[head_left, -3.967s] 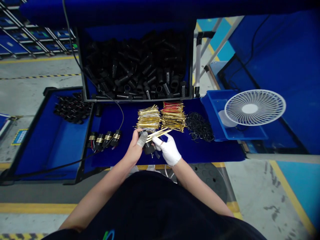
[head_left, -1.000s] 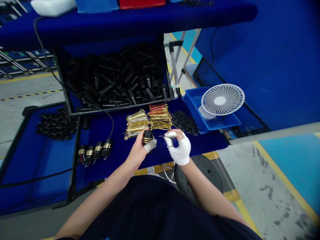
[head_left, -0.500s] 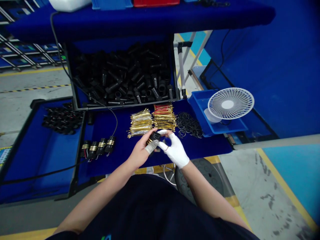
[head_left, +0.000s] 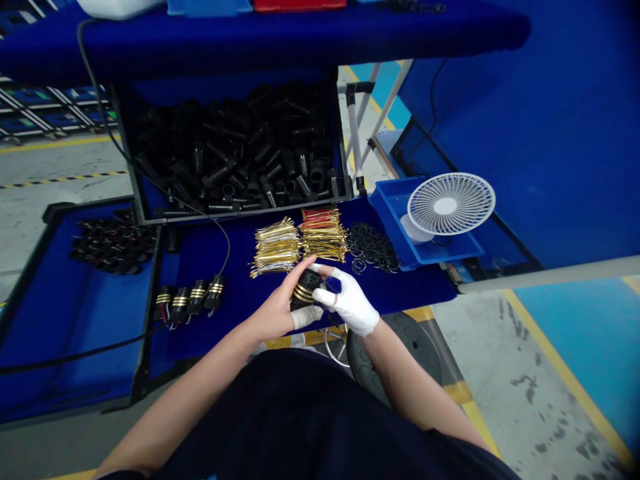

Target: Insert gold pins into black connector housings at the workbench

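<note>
My bare left hand (head_left: 277, 308), its thumb taped, is wrapped round a small black cylinder with gold bands (head_left: 303, 292), held above the front of the blue bench. My right hand (head_left: 350, 303), in a white glove, pinches the same cylinder from the right side. Just beyond my hands lie two bundles of gold wire pieces (head_left: 277, 247), the right bundle (head_left: 323, 233) with red ends. A heap of black rubber rings (head_left: 373, 245) lies to their right.
A large bin of black plastic sleeves (head_left: 235, 157) stands at the back. A row of banded cylinders (head_left: 187, 300) lies on the left, with a tray of black parts (head_left: 113, 240) beyond. A white fan (head_left: 450, 203) sits in a blue tray on the right.
Both hands have turned the banded cylinder over and drawn it slightly nearer to me. Four seconds ago the right hand held gold wire strips against it; those are gone now.
</note>
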Available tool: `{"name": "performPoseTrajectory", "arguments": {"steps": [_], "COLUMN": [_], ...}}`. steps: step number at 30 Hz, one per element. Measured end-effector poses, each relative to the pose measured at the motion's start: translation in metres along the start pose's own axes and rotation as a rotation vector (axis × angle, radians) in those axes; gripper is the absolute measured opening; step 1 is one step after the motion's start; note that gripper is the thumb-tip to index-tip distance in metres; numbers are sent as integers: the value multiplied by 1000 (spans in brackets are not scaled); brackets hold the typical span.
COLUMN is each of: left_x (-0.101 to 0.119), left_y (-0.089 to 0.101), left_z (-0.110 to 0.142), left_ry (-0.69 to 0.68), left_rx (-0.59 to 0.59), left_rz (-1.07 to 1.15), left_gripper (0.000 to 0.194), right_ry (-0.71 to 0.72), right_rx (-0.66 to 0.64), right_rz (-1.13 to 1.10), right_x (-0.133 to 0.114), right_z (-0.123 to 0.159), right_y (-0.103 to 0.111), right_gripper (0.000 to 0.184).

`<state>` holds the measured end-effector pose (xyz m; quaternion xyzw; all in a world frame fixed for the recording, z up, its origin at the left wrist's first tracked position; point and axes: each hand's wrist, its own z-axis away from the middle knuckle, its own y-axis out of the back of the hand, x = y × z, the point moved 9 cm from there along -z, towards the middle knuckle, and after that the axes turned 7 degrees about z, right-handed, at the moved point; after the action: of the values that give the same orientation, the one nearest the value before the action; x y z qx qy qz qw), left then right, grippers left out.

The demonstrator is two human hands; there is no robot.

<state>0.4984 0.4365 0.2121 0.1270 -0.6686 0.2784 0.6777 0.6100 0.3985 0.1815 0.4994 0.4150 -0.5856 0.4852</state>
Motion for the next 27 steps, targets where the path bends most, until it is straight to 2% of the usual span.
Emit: {"name": "performPoseTrajectory", "arguments": {"steps": [2,4,8,11,13,17,21,23,27], "left_x": [-2,-4,8,16,16,2,-9,-24,-54], "left_y": [1,1,0,2,6,8,20,14,-10], "left_z": [0,0,-1,0,2,7,12,13,15], "left_ry": [42,60,-87,-121,-80,93,67,139,372], "left_rx": [-4,15,78,117,117,55,262,285,182], "left_rz": [-29,-74,-306,-347,-276,16,30,124,456], "left_gripper": [88,84,78,78,77,85,76,75,77], "right_ry": [-67,-81,11,48,53,47,156,177,177], "right_rx": [-58,-45,110,219,240,81,71,12,-4], "right_rz": [-67,-96,6,127,139,50,169,191,180], "right_x": [9,13,9,6,7,5,-16,-18,-11], "right_z": [1,1,1,3,3,1,2,2,5], "right_y": [-4,-5,-2,-1,-1,-13,-14,-19,-20], "right_gripper": [67,68,62,60,58,54,45,40,39]}}
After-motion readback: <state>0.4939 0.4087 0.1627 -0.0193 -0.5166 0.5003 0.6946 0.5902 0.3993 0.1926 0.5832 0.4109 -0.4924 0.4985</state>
